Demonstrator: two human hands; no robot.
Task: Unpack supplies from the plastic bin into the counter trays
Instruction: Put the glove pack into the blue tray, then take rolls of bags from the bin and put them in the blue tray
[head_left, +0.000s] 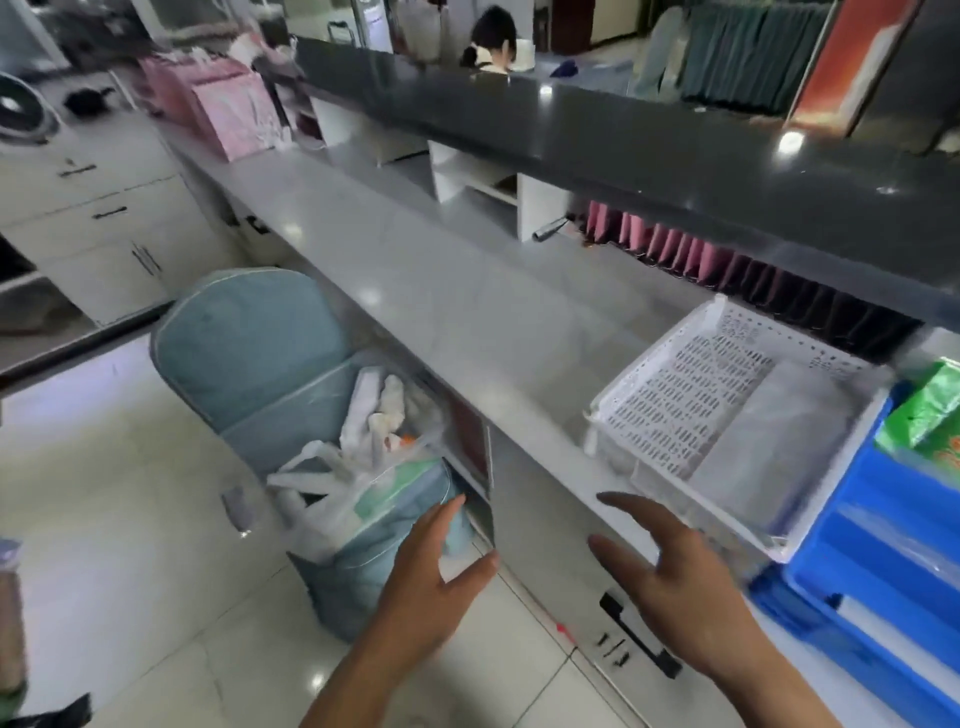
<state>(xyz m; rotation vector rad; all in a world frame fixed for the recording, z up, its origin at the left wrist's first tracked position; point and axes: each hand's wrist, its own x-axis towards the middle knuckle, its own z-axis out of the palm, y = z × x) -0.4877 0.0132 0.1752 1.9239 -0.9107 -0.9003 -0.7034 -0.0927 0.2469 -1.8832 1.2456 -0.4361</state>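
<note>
A white perforated tray (670, 384) sits on the grey counter (415, 270) at the right, with a clear flat packet lying in its right half. A blue plastic bin (883, 540) stands at the far right edge, holding a green packet (930, 410). My left hand (431, 577) hangs open in front of the counter's lower shelf, fingers spread, holding nothing. Just below the tray's near corner, my right hand (675, 577) is likewise open and empty. Neither hand touches the tray or the bin.
On the floor at the left stands an open teal fabric bag (270, 364) stuffed with white plastic bags. A cabinet door with a black handle (639, 636) is under the counter. Pink boxes (228, 109) sit far left. A person is behind the dark upper counter (623, 150).
</note>
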